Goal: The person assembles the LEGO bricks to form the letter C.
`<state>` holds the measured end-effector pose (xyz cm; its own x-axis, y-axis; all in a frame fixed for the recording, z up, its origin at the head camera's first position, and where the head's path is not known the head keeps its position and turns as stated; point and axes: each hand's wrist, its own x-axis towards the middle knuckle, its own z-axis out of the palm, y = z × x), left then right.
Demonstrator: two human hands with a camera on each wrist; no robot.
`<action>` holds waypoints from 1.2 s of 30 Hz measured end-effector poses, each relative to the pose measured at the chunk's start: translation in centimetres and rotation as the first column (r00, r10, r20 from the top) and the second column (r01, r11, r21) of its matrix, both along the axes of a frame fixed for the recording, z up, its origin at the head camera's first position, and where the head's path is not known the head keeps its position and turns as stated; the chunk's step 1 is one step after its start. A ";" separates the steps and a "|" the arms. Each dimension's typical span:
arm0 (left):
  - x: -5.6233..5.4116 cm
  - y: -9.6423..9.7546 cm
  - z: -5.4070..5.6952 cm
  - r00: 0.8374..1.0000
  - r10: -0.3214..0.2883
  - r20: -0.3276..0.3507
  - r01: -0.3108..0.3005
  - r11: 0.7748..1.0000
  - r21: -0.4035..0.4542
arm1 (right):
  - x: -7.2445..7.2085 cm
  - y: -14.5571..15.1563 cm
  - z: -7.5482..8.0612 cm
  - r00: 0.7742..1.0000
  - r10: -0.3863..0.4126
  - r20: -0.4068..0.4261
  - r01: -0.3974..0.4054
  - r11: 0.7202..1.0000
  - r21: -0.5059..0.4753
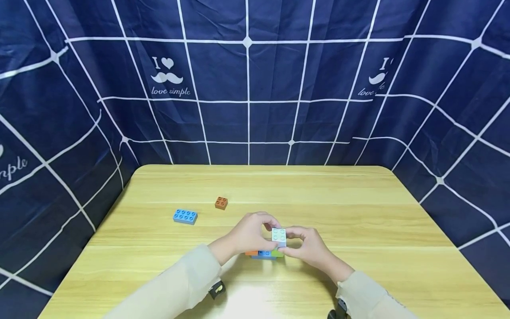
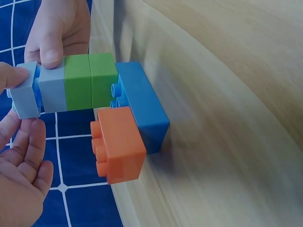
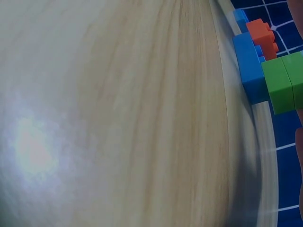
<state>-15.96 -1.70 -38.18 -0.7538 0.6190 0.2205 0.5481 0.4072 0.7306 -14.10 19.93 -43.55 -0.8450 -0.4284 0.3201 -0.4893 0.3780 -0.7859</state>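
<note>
A blue base brick (image 2: 144, 104) lies on the table, bearing an orange brick (image 2: 124, 144) at one end and two stacked green bricks (image 2: 90, 81) at the other. On the green ones sits a light blue brick (image 2: 53, 90), which my right hand (image 1: 307, 244) pinches, thumb on its side. My left hand (image 1: 251, 234) holds a second light blue brick (image 2: 24, 90) between thumb and fingers. That upper brick is tilted on the lower one, with a narrow gap showing. In the right wrist view only the edge of a hand shows.
Left of the hands, a loose blue brick (image 1: 185, 216) lies on the wooden table (image 1: 338, 199). A small brown brick (image 1: 221, 203) lies farther back. Dark blue curtain (image 1: 271, 119) with white lines surrounds the table's back and sides.
</note>
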 end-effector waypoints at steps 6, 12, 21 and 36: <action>-0.1 0.3 0.0 1.000 -0.006 0.010 0.006 1.000 0.006 | 1.0 -0.8 2.3 1.000 0.008 0.000 -0.008 1.000 0.002; -0.1 0.4 0.1 1.000 -0.004 0.014 0.004 1.000 -0.006 | 1.4 -1.0 3.3 1.000 0.006 -0.008 -0.006 1.000 0.007; 0.2 0.3 -1.0 0.999 0.029 0.037 -0.031 0.998 0.057 | 0.7 -0.7 1.6 0.999 0.000 -0.051 0.002 1.000 0.024; 0.5 0.0 -2.2 0.993 0.067 0.094 -0.080 0.986 0.147 | 0.3 0.2 0.5 1.000 0.001 0.023 0.000 0.999 -0.037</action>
